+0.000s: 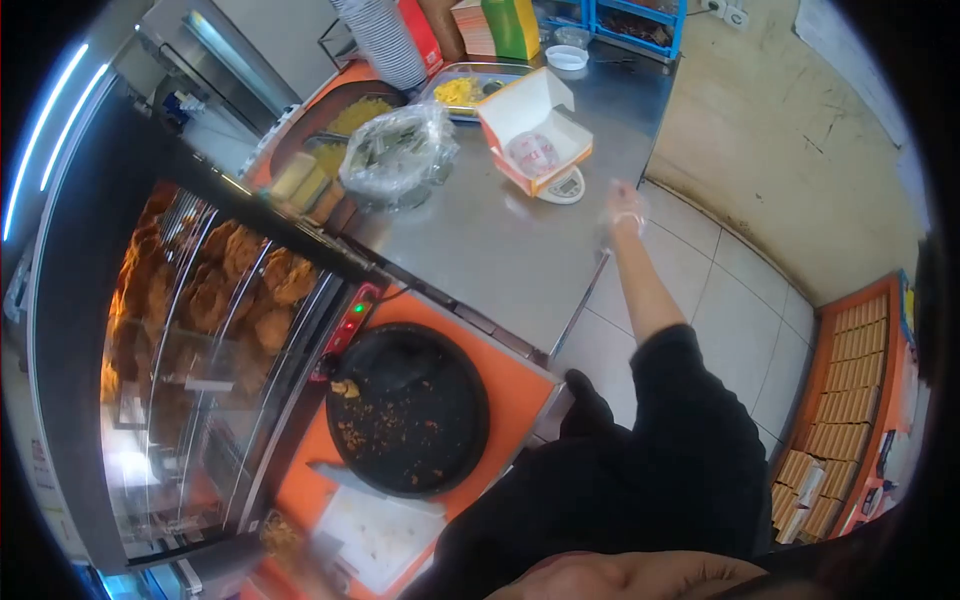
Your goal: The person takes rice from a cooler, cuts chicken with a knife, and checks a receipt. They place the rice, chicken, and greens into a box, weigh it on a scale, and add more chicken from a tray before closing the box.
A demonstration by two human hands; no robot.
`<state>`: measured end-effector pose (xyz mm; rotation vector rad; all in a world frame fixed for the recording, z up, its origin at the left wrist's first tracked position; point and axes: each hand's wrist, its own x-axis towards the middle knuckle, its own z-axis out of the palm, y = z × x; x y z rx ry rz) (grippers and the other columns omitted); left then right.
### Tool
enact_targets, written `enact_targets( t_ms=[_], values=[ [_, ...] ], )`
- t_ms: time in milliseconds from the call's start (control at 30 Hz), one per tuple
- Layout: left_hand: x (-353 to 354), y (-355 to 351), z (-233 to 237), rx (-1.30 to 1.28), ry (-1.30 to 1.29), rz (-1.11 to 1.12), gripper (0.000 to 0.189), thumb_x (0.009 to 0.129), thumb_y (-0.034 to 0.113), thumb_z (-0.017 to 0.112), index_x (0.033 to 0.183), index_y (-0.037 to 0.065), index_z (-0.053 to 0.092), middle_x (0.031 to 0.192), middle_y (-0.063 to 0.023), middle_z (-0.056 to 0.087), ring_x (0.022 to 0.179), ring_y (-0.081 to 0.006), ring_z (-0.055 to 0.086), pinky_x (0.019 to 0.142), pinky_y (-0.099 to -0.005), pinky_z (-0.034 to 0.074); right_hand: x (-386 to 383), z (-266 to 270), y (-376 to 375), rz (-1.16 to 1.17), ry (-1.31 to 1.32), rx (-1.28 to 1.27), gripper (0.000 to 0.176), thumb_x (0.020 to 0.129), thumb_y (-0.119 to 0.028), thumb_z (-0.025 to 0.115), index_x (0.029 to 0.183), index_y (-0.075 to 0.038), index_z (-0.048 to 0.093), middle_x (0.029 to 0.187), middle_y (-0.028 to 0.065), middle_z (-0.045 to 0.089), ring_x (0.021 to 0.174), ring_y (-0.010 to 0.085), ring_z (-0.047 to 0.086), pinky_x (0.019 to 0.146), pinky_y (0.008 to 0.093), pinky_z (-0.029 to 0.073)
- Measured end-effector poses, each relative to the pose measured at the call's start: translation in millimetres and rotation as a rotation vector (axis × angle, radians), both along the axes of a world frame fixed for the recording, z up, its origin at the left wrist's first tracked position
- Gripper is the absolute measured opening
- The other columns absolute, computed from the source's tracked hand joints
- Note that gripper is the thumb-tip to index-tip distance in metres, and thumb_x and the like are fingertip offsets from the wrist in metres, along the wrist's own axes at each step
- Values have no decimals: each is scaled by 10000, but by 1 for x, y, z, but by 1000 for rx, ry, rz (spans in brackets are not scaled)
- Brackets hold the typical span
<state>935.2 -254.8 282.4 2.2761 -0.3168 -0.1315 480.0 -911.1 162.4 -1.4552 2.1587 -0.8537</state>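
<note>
My right hand (625, 207), in a thin clear plastic glove, hangs beside the right edge of the steel counter (480, 260). Its fingers look curled in, and what they hold, if anything, is hidden. Nearest to it, an open white and orange takeaway box (572, 145) sits on a small white kitchen scale (566, 187), with a round printed wrapper or cup (532, 152) inside. At the lower left my left hand (312, 568) is smeared by motion, close to a golden-brown fried piece (283, 532) and a white cutting board (380, 532).
A round black tray (407, 410) with crumbs lies on the orange counter (510, 375), a knife (340, 472) beside it. Left stands a glass warmer (210, 290) with fried chicken. A plastic bag of greens (398, 150), a metal tray (490, 70) and stacked cups (382, 40) are farther back.
</note>
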Motion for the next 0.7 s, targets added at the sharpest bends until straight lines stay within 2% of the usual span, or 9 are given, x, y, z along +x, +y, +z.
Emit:
enact_targets(
  t_ms=[33,100,167,233,267,333,467,600,700],
  values=[
    [8,10,-1,-14,1,14,341,873,247,443,953,-30,626,897,-111,625,851,-204,566,773,-309,437,5,3,18,-69,-81,-97,336,817,-320,525,1077,-117,594,982,161,629,837,329,610,750,384,476],
    [20,32,-6,181,-367,-137,298,867,204,460,968,-29,616,884,-110,619,824,-199,570,745,-300,452,33,20,52,39,-77,-126,291,825,-277,521,1035,-92,600,964,167,625,823,332,602,738,391,466],
    [10,20,13,58,-322,-98,244,849,133,476,968,-27,618,902,-109,619,807,-186,574,729,-296,462,63,29,77,170,-99,-145,248,832,-234,518,993,-67,606,946,173,621,809,336,593,726,398,456],
    [20,15,15,53,-333,-62,227,836,97,482,967,-32,615,920,-103,619,845,-177,570,764,-295,452,136,27,82,618,-271,-491,159,827,-161,520,923,-61,597,855,179,600,791,338,577,721,397,442],
    [-1,-13,52,9,-180,-21,277,804,128,498,1028,8,610,983,-156,625,909,-240,580,780,-334,444,192,39,96,707,-333,-508,159,827,-161,520,923,-61,597,855,179,600,791,338,577,721,397,442],
    [32,-9,38,-37,-249,-59,239,803,67,503,1009,8,609,937,-135,633,906,-205,578,788,-311,439,253,86,132,1069,-183,-717,101,816,-110,520,884,-85,590,818,170,570,798,330,560,737,395,432],
    [48,-27,73,-28,-339,-153,252,817,109,521,1038,11,593,980,-163,626,887,-242,605,798,-317,441,351,203,236,1354,-61,-589,192,856,-193,488,948,-64,597,980,154,599,960,329,547,869,401,424],
    [132,9,96,-20,-503,250,419,807,187,537,1196,38,487,1049,-208,600,962,-314,589,827,-354,441,402,242,294,1397,-23,-662,192,806,-191,510,967,-120,587,968,128,598,965,326,538,832,407,432],
    [235,60,89,-71,-464,587,515,818,263,509,1279,60,403,1106,-222,574,1040,-357,547,854,-390,433,412,225,301,1529,-62,-910,239,785,-185,533,1005,-95,565,1033,134,593,1010,333,528,876,420,409]
  ],
)
